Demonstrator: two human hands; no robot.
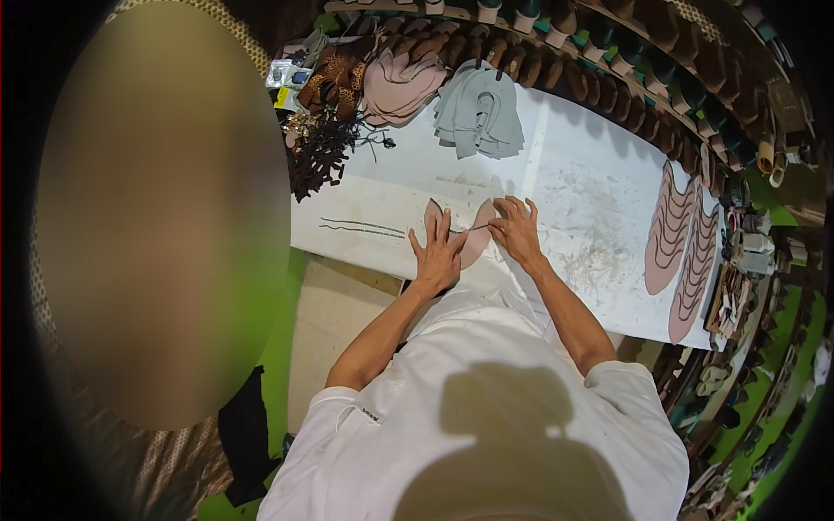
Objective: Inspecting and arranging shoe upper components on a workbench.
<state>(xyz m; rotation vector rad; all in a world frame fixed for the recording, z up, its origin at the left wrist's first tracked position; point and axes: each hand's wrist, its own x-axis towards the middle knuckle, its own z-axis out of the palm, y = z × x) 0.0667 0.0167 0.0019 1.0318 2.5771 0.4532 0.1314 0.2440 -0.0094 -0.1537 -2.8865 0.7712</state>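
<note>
A pink curved shoe-upper piece (476,249) lies on the white worktable in front of me, with pointed ends and a dark edge at its left tip. My left hand (437,253) rests on it, fingers spread and pressing down. Between the thumb and fingers of my right hand (519,233) is a thin dark strip (477,227), stretched across the pink piece toward the left fingertips. The strip's left end is hidden by my left hand. Two similar dark strips (363,229) lie side by side to the left.
Grey cut pieces (479,113), pink pieces (401,85) and a dark brown strap heap (320,161) line the table's far side. Overlapping dark-edged pink pieces (667,234) lie at right. Shelves of shoes (608,91) curve behind. A large blurred patch covers the left.
</note>
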